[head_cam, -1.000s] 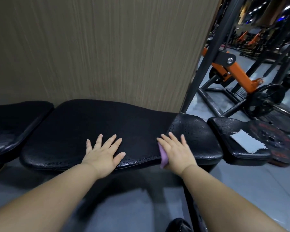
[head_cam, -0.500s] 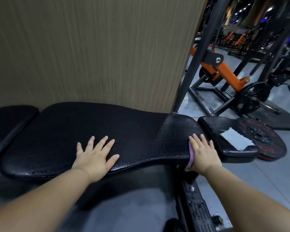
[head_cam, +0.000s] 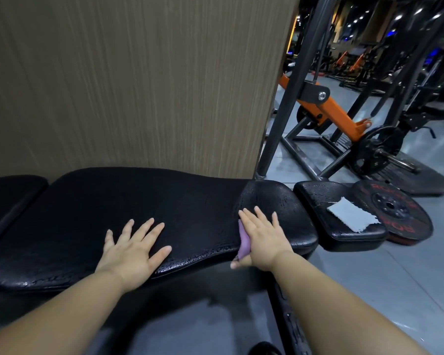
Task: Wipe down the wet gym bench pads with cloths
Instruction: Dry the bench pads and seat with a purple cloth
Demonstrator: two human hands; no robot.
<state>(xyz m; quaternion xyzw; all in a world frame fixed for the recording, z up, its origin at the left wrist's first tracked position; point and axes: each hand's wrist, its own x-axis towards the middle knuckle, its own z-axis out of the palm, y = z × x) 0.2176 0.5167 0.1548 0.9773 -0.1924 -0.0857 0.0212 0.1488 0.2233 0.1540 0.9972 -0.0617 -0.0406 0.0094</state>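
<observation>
Slippage is the main risk: the small purple cloth [head_cam: 243, 242] is bunched beneath the right hand [head_cam: 263, 240], whose straight fingers press it flat onto the near edge of the long black cushioned bench pad [head_cam: 108, 206], so a hasty stroke could leave it behind or merely smear water. The left hand [head_cam: 133, 248], spread flat and holding nothing, braces on the same surface and might skid. Droplets glisten along the pad's near edge and right end, while its middle looks matte and drier.
</observation>
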